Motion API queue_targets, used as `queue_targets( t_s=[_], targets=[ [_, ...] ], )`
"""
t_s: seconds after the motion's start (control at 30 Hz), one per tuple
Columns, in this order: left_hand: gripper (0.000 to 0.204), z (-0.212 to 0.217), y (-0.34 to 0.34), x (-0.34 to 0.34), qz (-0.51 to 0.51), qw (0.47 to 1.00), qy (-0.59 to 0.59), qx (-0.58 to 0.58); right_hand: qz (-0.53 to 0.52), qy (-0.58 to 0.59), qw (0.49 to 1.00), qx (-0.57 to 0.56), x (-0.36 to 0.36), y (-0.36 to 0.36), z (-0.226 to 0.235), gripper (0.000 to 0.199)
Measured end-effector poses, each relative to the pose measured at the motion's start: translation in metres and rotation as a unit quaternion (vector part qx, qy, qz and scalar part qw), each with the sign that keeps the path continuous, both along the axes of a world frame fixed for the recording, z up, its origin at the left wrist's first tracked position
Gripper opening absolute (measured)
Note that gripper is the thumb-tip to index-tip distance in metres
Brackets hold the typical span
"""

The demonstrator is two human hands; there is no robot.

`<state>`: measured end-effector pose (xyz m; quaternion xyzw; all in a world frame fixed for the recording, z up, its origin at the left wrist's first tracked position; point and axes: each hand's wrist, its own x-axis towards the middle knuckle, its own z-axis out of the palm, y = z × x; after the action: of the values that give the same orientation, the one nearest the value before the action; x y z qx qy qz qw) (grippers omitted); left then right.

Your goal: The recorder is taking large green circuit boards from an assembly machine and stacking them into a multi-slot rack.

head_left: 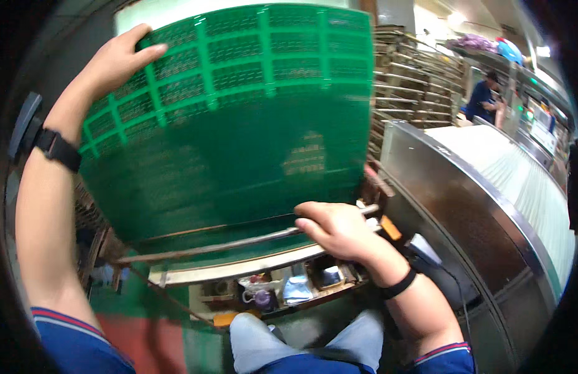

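Racks (pixel 417 77) stand behind; left grip (pixel 116 61) pinches a green panel (pixel 239 146); whether right grip (pixel 342 230) pinches, cannot tell

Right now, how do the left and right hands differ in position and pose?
The left hand is raised, holding the upper left edge of the green panel; the right hand is low, near its bottom edge. The left hand's thumb spreads apart; the right hand's fingers curl in. The left wears a wide black band, the right a thin one. Both are bare.
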<state>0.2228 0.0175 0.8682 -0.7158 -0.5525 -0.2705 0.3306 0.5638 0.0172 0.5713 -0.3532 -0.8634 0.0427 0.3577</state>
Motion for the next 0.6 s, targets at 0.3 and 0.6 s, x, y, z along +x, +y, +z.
queue_targets(
  t_s=[0.3, 0.6],
  targets=[
    [0.054, 0.001, 0.005, -0.038, 0.024, 0.989, 0.080, 0.119, 0.017, 0.034, 0.998, -0.054, -0.005, -0.004, 0.003, 0.032],
    [0.060, -0.050, 0.007, -0.057, -0.035, 0.977, 0.030, -0.207, 0.061, 0.039, 0.990, -0.123, -0.003, 0.005, 0.008, 0.033]
  ],
)
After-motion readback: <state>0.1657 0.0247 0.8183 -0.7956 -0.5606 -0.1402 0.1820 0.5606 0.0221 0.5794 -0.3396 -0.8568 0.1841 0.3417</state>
